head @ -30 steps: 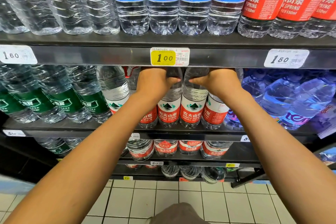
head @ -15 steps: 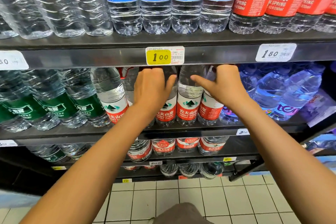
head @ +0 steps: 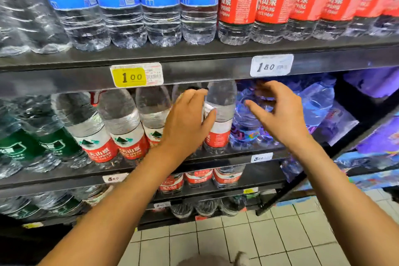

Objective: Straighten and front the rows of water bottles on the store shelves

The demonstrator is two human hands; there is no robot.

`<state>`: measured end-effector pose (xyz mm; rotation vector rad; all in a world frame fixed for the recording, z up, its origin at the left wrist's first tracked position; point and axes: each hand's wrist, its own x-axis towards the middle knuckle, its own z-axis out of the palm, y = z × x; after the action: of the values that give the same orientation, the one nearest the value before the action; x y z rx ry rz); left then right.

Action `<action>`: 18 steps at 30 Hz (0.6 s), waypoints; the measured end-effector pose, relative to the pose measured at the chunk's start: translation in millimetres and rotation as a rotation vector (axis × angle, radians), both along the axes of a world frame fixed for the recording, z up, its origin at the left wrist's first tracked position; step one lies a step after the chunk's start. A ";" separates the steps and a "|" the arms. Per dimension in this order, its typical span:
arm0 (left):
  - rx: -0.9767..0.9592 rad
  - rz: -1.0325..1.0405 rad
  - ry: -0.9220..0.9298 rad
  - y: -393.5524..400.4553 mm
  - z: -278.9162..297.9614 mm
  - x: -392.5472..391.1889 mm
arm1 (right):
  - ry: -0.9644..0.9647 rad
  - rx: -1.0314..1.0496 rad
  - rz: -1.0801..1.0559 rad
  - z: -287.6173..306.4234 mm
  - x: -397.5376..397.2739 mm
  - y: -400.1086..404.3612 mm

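Note:
On the middle shelf [head: 216, 155] stands a row of red-label spring water bottles [head: 127, 127]. My left hand [head: 185, 121] covers one bottle in that row, its fingers curled over the bottle's shoulder and its thumb lying against the rightmost red-label bottle [head: 222, 114]. My right hand [head: 278, 114] hovers with fingers spread and holds nothing, in front of the blue-tinted bottles [head: 317, 103] at the right. Green-label bottles [head: 32, 144] fill the left of the same shelf.
The upper shelf [head: 194, 54] carries clear bottles, blue-label bottles [head: 159, 6] and red-label bottles [head: 269, 6]. Price tags [head: 136, 75] hang on its front edge. Lower shelves hold more red-label bottles [head: 226, 177]. White floor tiles [head: 248, 239] lie below.
Both hands have shifted to the right along the middle shelf. My right hand has come off the red-label bottles and now hovers open before the blue-tinted ones. The view has swung right too.

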<state>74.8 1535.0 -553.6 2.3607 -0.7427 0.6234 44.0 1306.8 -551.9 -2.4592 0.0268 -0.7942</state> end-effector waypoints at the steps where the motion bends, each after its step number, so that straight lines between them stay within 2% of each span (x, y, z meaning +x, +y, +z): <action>1: 0.008 0.018 0.024 -8.7 -0.2 0.3 | 0.011 0.000 0.010 0.4 2.6 -8.5; 8: 0.044 0.262 0.219 -65.3 5.5 13.0 | 0.192 -0.099 0.012 -4.7 21.6 -66.3; 12: -0.062 0.308 0.196 -80.7 18.2 15.2 | 0.230 -0.153 0.047 -10.8 37.8 -80.6; 16: -0.098 0.352 0.321 -91.3 27.8 21.7 | 0.318 -0.274 0.066 -19.5 61.4 -73.2; 18: -0.128 0.332 0.404 -93.2 30.9 24.5 | 0.357 -0.269 0.094 -23.9 69.2 -67.9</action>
<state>99.3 1441.9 -522.8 2.3983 -0.1309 0.2943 113.2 1238.9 -575.8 -2.8043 -0.0678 -0.3264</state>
